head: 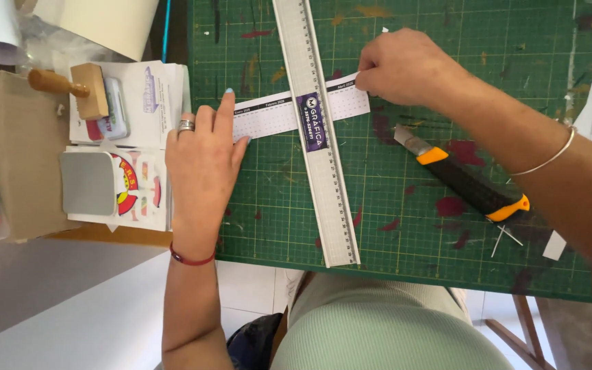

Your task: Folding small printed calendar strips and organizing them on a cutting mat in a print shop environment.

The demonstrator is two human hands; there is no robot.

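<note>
Head view, looking down. I cannot read how the thin white printed paper strip (289, 109) runs at its middle, where the long silver metal ruler (316, 137) covers it; the ruler's far end is cut off by the top edge. The strip lies on the green gridded cutting mat (447, 41) covering the worktop, its long axis running left to right and rising slightly toward the right, while the ruler crosses it almost at right angles. My left hand (203, 161) lies flat and open, fingertips pressing the strip's left end. My right hand (402, 65) is curled, pinching the strip's right end. A black-and-orange utility knife (464, 181) lies untouched just below the right wrist.
</note>
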